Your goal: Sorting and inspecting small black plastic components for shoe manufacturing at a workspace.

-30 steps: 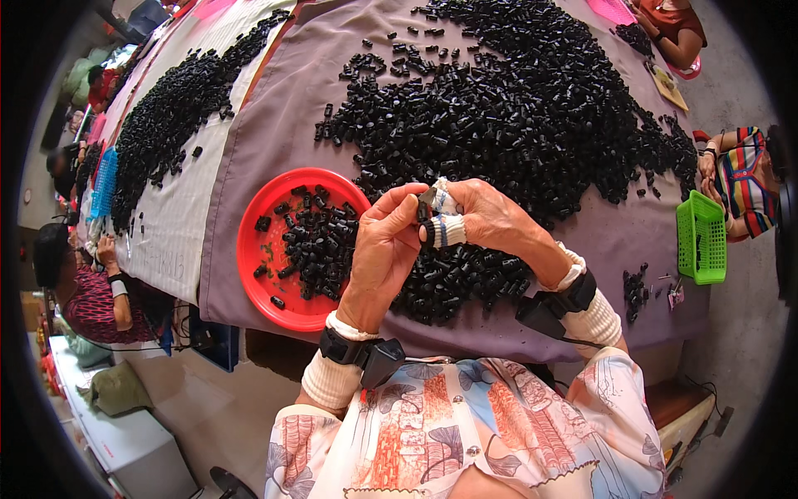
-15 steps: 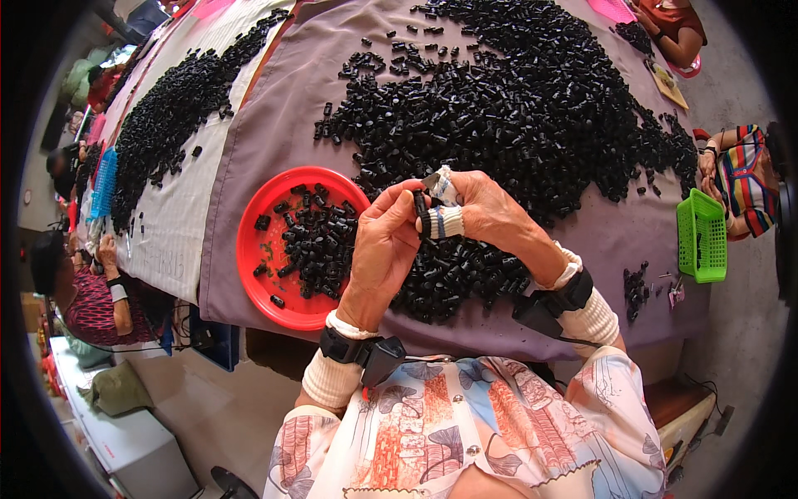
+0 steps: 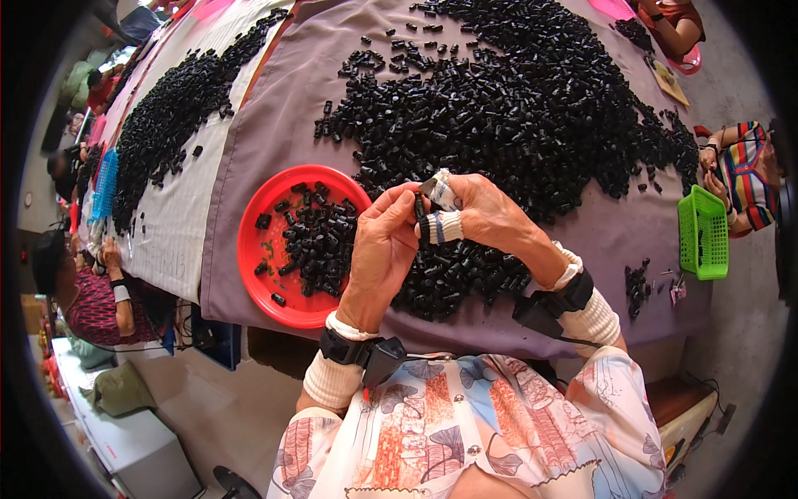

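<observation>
Black part (image 3: 420, 208) stays pinched between both hands.

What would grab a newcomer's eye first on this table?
The huge heap of small black parts spread over the purple cloth fills the far half of the view. Left of the hands, a bright red tray holds more of them. At centre, the left hand and right hand meet over one black piece, near taped fingers.
</observation>
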Demonstrator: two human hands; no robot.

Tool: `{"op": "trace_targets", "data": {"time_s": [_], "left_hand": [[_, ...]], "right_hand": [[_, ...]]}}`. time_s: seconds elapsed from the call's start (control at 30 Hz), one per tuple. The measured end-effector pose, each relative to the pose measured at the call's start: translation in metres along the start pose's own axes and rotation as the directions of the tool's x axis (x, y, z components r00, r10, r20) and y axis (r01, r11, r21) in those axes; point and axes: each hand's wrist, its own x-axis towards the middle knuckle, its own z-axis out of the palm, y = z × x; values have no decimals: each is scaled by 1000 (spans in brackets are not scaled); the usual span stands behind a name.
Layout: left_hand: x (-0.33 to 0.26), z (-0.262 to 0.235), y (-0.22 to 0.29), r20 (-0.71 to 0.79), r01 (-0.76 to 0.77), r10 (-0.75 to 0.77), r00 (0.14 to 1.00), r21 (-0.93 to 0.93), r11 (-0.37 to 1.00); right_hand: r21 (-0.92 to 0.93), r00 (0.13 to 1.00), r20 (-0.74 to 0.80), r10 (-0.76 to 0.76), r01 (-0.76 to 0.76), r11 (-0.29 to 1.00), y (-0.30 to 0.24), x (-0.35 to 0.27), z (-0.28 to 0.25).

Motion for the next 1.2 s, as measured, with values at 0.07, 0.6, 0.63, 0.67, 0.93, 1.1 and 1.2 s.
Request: {"op": "trace_targets", "data": {"time_s": [0.07,0.6,0.63,0.67,0.93,1.1,1.2], "left_hand": [[0,1,0,8,-5,5,1000,0,1000],[-2,2,1,52,-49,44,998,96,994],[-2,2,1,53,-48,43,998,96,994],[-2,3,1,51,-48,43,998,96,994],[0,4,1,19,-55,53,998,120,991],[0,5,1,12,-42,40,999,119,992],[0,4,0,16,-46,44,999,117,992]], "right_hand": [[-18,1000,6,-14,14,1000,0,1,0],[-145,998,27,-64,67,987,-5,-1,-1],[-146,998,26,-63,66,987,-4,-1,-1],[-142,998,30,-63,67,988,-2,-1,-1],[-143,996,23,-83,86,986,-4,-1,0],[-210,998,15,-55,57,976,-5,-1,-1],[-213,998,-4,-69,67,975,-4,-2,0]]}}
